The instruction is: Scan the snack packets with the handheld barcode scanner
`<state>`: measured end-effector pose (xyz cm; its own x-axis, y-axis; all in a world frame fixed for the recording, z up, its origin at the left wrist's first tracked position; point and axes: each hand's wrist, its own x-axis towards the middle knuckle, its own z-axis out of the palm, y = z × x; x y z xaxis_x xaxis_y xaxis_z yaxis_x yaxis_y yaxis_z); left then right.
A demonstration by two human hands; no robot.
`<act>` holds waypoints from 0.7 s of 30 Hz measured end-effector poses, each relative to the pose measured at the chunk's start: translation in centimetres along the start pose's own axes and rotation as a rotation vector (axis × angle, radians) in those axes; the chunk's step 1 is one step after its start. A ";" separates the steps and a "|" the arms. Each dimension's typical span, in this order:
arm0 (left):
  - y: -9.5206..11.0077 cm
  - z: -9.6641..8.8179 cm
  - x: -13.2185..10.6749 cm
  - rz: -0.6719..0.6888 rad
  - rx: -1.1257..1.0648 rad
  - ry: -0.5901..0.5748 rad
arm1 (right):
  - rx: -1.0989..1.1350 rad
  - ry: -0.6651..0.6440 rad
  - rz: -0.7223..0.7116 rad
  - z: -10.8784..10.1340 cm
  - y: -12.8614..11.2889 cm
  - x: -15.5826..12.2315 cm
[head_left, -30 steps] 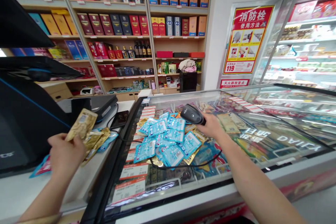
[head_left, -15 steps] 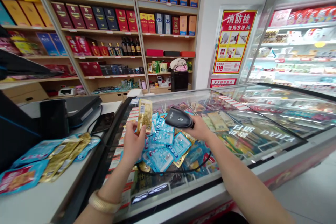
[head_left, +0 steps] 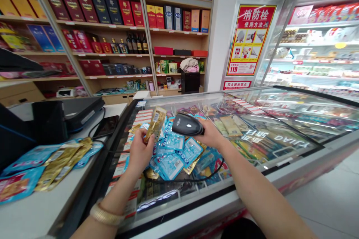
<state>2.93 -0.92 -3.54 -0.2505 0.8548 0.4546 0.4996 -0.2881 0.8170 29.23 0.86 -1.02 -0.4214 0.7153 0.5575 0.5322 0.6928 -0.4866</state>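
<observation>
Pinched between the thumb and fingers of my left hand [head_left: 141,150] is a gold snack packet [head_left: 157,122], tilted to the right with a barcode label showing. My right hand [head_left: 211,134] is wrapped round a black barcode scanner [head_left: 186,124], its head facing left toward the packet without touching it. Below both hands, a heap of blue snack packets [head_left: 171,164] with a few gold ones among them lies on the freezer's glass lid [head_left: 202,190]. The scanner's black cable [head_left: 193,180] loops across the glass in front of the heap.
On the white counter [head_left: 36,216] at left lie several blue and gold packets [head_left: 60,162], a dark phone [head_left: 108,126] and a black machine [head_left: 75,114]. Shelves of boxes and bottles [head_left: 109,26] stand behind. A lit display fridge [head_left: 322,52] is at the right.
The gold packet has tipped further to the right in my left hand. The scanner has shifted slightly left, closer to it. The whole view has moved a little.
</observation>
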 end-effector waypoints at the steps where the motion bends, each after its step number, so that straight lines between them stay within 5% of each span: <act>1: 0.0 0.0 0.0 0.001 0.006 -0.001 | 0.009 0.004 -0.004 0.0 0.0 0.0; 14: 0.7 -0.1 -0.1 -0.012 -0.027 -0.007 | 0.017 0.013 0.000 0.1 -0.1 0.1; 18: 0.3 0.1 -0.1 -0.092 -0.150 -0.068 | -0.019 0.091 0.010 0.0 0.3 0.0; 21: -0.2 0.2 0.0 -0.016 -0.083 -0.058 | -0.016 0.190 -0.011 -0.1 1.0 0.0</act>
<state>2.98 -0.76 -3.71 -0.2087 0.8822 0.4220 0.4245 -0.3071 0.8518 29.84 1.54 -1.49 -0.2813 0.6766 0.6805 0.5404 0.6977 -0.4704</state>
